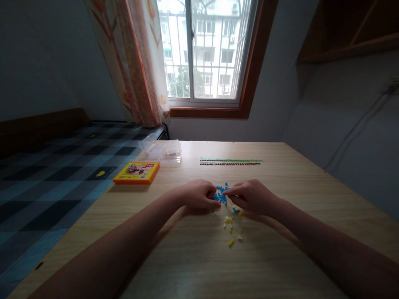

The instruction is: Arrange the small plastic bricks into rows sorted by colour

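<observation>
A loose pile of small blue toy bricks (222,198) lies on the wooden table between my two hands. My left hand (201,196) rests at the pile's left edge, curved, its thumb and fingers apart around the nearest pieces. From the right, my right hand (251,197) reaches in with the index finger stretched out, its tip touching the blue bricks. Nothing gripped shows in either hand, though the curled fingers are partly hidden. Just below the right hand, yellow and pale pieces (229,220) are scattered, with a few blue ones among them. One larger yellow brick (231,242) lies closest to me.
Farther back, a row of green pieces (230,160) runs above a row of dark brown pieces (230,163). At the table's left stand a yellow-orange box (137,172) and clear plastic containers (168,151). A checked bed (77,153) adjoins the left edge; a window is behind.
</observation>
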The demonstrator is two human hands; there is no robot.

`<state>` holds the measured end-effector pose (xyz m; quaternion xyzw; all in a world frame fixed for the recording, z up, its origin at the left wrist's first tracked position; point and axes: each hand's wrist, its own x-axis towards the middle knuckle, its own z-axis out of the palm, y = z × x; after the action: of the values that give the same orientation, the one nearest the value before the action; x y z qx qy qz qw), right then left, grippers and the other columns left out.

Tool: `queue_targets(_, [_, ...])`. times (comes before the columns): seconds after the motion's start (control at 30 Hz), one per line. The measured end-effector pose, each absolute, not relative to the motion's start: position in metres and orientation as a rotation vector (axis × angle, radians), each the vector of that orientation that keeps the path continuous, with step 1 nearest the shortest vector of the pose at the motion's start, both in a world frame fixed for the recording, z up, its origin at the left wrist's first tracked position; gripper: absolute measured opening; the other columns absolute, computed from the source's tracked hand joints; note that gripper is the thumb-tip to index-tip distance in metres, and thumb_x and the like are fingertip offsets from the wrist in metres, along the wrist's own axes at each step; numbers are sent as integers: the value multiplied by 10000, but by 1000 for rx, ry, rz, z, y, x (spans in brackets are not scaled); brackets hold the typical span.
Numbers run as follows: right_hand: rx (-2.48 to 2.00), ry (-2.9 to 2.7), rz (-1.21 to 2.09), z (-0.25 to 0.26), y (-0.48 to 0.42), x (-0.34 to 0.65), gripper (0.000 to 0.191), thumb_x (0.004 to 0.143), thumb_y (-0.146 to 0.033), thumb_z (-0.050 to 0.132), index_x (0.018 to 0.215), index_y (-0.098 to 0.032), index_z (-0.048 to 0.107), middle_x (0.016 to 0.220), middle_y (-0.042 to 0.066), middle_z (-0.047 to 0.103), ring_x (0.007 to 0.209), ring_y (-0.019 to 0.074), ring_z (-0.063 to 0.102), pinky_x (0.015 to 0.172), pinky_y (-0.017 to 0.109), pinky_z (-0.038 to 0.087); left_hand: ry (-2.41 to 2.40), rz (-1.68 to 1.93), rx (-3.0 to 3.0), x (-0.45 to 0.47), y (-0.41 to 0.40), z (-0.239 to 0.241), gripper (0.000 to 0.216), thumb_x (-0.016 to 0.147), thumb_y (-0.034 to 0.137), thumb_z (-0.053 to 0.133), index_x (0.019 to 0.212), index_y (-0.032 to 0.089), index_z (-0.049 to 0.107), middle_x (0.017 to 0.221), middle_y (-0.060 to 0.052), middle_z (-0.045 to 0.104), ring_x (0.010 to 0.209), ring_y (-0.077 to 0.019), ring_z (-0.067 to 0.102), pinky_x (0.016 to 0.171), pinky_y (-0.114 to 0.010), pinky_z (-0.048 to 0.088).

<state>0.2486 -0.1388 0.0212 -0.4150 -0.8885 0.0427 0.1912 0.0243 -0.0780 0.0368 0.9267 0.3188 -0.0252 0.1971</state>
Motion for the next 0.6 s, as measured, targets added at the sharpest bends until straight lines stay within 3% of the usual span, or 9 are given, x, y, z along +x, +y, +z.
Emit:
queue_targets(0.33, [-919, -2634, 572, 31, -140, 257, 256, 713, -88, 551, 815, -182, 766, 685, 7, 679, 544, 82, 520, 544, 194, 357, 908, -79, 2594, 25, -78, 37, 421, 756, 584, 575, 655, 183, 499, 659, 19, 529, 611, -120, 438, 552, -260, 272])
queue_targets(0.6, [-897, -2628, 676, 32, -135, 263, 264, 648, -72, 528, 747, -154, 758, 624, 5, 630, 526, 81, 486, 517, 193, 344, 885, -66, 2588, 24, -78, 36, 440, 759, 598, 571, 646, 180, 495, 654, 19, 528, 609, -117, 440, 556, -258, 278])
